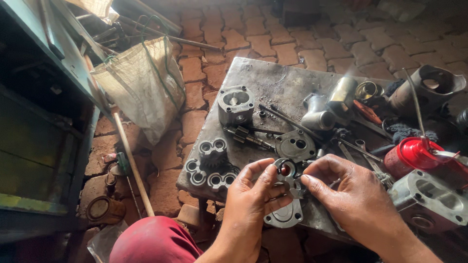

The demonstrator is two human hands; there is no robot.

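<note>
A grimy metal slab (273,80) serves as a bench over a red brick floor (204,73), strewn with pump parts. Near its front edge, the left hand (251,197) and right hand (353,195) together pinch a small flat figure-eight metal plate (288,174), dull grey with two round bores, reddish showing through the upper one. Just below it lies an oval cover plate (285,216); to the left sit stacked bushings (210,165), and a red oil can (414,153) stands at the right.

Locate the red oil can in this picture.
In the head view the red oil can stands at the right of the metal slab, just beyond the right hand and above a grey housing.
</note>
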